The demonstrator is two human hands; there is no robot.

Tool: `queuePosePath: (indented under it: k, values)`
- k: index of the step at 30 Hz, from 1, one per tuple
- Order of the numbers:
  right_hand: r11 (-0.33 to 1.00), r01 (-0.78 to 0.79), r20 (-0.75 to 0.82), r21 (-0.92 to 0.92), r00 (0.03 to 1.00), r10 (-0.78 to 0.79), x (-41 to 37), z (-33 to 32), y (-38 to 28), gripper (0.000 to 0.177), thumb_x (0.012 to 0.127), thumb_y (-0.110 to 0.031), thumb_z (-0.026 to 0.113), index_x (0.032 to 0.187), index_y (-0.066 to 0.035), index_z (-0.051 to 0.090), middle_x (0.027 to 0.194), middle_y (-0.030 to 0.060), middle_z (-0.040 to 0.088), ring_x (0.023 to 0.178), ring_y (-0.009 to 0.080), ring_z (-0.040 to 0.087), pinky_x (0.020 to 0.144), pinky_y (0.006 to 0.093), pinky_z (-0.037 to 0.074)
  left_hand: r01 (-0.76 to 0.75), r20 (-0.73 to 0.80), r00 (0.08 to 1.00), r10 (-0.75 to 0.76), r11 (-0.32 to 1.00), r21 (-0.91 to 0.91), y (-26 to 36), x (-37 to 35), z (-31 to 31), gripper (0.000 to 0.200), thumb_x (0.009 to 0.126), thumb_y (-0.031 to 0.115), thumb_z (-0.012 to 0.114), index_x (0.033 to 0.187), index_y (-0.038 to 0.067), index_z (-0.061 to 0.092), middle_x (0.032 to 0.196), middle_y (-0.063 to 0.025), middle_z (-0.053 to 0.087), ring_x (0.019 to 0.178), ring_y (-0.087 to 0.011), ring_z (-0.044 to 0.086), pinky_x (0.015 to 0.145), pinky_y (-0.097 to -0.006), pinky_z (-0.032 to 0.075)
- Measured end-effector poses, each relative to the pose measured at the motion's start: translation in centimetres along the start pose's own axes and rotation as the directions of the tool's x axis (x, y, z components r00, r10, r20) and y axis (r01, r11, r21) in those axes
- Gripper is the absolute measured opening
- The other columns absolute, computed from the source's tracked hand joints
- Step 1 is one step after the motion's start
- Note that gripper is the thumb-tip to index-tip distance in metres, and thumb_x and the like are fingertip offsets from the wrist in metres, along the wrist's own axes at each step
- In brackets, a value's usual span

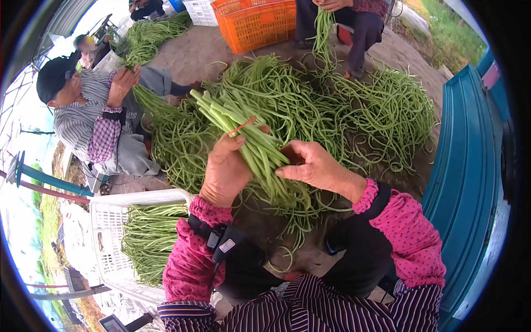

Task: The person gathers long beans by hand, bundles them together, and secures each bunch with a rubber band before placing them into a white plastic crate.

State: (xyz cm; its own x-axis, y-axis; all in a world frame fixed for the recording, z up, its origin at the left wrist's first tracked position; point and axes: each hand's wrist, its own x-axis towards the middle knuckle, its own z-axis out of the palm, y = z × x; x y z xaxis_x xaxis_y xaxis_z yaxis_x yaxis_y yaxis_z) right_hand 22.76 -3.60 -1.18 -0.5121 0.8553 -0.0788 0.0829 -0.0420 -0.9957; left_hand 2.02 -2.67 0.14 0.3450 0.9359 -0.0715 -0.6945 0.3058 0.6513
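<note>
A bundle of long green beans (pixel 257 152) is held up in front of me, slanting from upper left to lower right. Around its upper part runs a red rubber band (pixel 242 126). My left hand (pixel 225 170) is closed round the bundle from the left, just below the band. On the bundle's right side, my right hand (pixel 316 167) has its thumb and fingers bent against the beans; some of its fingertips are hidden. Beyond and below lies a big loose pile of long beans (pixel 282 97) on the ground.
A white plastic crate (pixel 108 232) at my left holds beans laid lengthwise. One person (pixel 99 116) sits at the left with beans in hand; another person (pixel 359 27) handles beans at the back. An orange crate (pixel 257 27) stands behind the pile. Blue metal panels (pixel 464 155) line the right.
</note>
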Motion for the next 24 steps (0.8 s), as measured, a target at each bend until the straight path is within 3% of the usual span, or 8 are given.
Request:
queuePosePath:
  k: [3, 6, 9, 12, 13, 17, 20, 24]
  values:
    - [0.987, -0.053, 0.017, 0.152, 0.999, 0.051, 0.2, -0.3, 0.0, 0.033, 0.084, -0.018, 0.071, 0.103, 0.005, 0.057, 0.086, 0.0071, 0.064, 0.078, 0.0117, 0.060, 0.071, 0.0275, 0.050, 0.014, -0.039, 0.999, -0.015, 1.000, -0.019, 0.1, 0.0, 0.1, 0.041, 0.092, 0.019, 0.049, 0.127, -0.002, 0.048, 0.120, -0.0174, 0.056, 0.113, -0.0299, 0.055, 0.093, -0.0447, 0.049]
    - [0.996, 0.014, -0.066, 0.086, 0.998, -0.008, 0.1, -0.1, 0.2, 0.032, 0.084, -0.015, 0.070, 0.105, 0.005, 0.056, 0.084, 0.0069, 0.064, 0.077, 0.0123, 0.061, 0.070, 0.0275, 0.050, -0.043, -0.101, 0.994, 0.040, 0.999, -0.030, -0.3, 0.2, -0.1, 0.035, 0.091, 0.019, 0.051, 0.120, -0.001, 0.052, 0.115, -0.0132, 0.058, 0.111, -0.0294, 0.056, 0.092, -0.0444, 0.049]
    - [0.967, 0.148, -0.256, -0.206, 0.946, -0.199, -0.2, 0.1, -0.3, 0.024, 0.084, -0.012, 0.068, 0.100, 0.003, 0.059, 0.083, 0.0066, 0.063, 0.075, 0.0124, 0.061, 0.067, 0.0277, 0.050, -0.012, -0.173, 0.985, 0.003, 0.999, -0.052, -0.3, 0.2, -0.6, 0.027, 0.091, 0.019, 0.054, 0.112, 0.002, 0.055, 0.110, -0.0096, 0.060, 0.108, -0.0283, 0.057, 0.091, -0.0438, 0.050]
    - [0.936, 0.151, -0.304, -0.319, 0.919, -0.252, -1.2, 0.4, -2.0, 0.015, 0.084, -0.011, 0.067, 0.093, 0.000, 0.062, 0.083, 0.0060, 0.063, 0.072, 0.0120, 0.060, 0.066, 0.0282, 0.049, -0.023, -0.225, 0.974, 0.007, 0.997, -0.068, -0.5, 0.2, -1.0, 0.023, 0.091, 0.019, 0.056, 0.109, 0.006, 0.056, 0.107, -0.0089, 0.061, 0.103, -0.0272, 0.058, 0.089, -0.0435, 0.050]
    - [0.950, 0.155, -0.294, -0.272, 0.926, -0.236, -1.3, 0.9, -1.9, 0.009, 0.083, -0.010, 0.066, 0.086, -0.002, 0.064, 0.080, 0.0067, 0.062, 0.069, 0.0161, 0.061, 0.064, 0.0297, 0.049, -0.024, -0.236, 0.972, 0.009, 0.998, -0.062, -0.6, 0.2, -1.0, 0.022, 0.091, 0.020, 0.056, 0.109, 0.007, 0.056, 0.106, -0.0089, 0.061, 0.102, -0.0270, 0.058, 0.089, -0.0433, 0.050]
    - [0.741, 0.211, -0.211, -0.638, 0.877, -0.431, -1.1, 1.9, -0.3, 0.011, 0.081, -0.013, 0.066, 0.085, -0.003, 0.063, 0.076, 0.0112, 0.058, 0.067, 0.0306, 0.061, 0.062, 0.0377, 0.050, 0.008, -0.254, 0.967, -0.031, 0.996, -0.091, -0.8, 0.4, -0.6, 0.025, 0.091, 0.020, 0.056, 0.112, 0.008, 0.053, 0.101, -0.0083, 0.061, 0.096, -0.0247, 0.060, 0.085, -0.0409, 0.050]
    - [0.716, 0.203, -0.196, -0.668, 0.880, -0.432, -1.1, 1.9, 0.1, 0.014, 0.081, -0.015, 0.067, 0.087, -0.002, 0.062, 0.077, 0.0126, 0.060, 0.066, 0.0310, 0.061, 0.062, 0.0387, 0.050, 0.030, -0.259, 0.964, -0.057, 0.994, -0.105, -1.0, 0.3, -0.3, 0.025, 0.091, 0.019, 0.056, 0.113, 0.007, 0.053, 0.100, -0.0074, 0.061, 0.094, -0.0232, 0.060, 0.083, -0.0392, 0.050]
    - [0.940, 0.110, -0.252, -0.323, 0.947, -0.197, -0.7, 0.9, 0.2, 0.014, 0.083, -0.011, 0.063, 0.087, 0.001, 0.059, 0.072, 0.0088, 0.061, 0.063, 0.0196, 0.059, 0.059, 0.0317, 0.048, 0.022, -0.265, 0.964, -0.039, 0.998, -0.065, -1.0, 0.3, -0.5, 0.023, 0.092, 0.025, 0.055, 0.108, 0.008, 0.056, 0.093, -0.0077, 0.062, 0.086, -0.0218, 0.060, 0.079, -0.0367, 0.052]
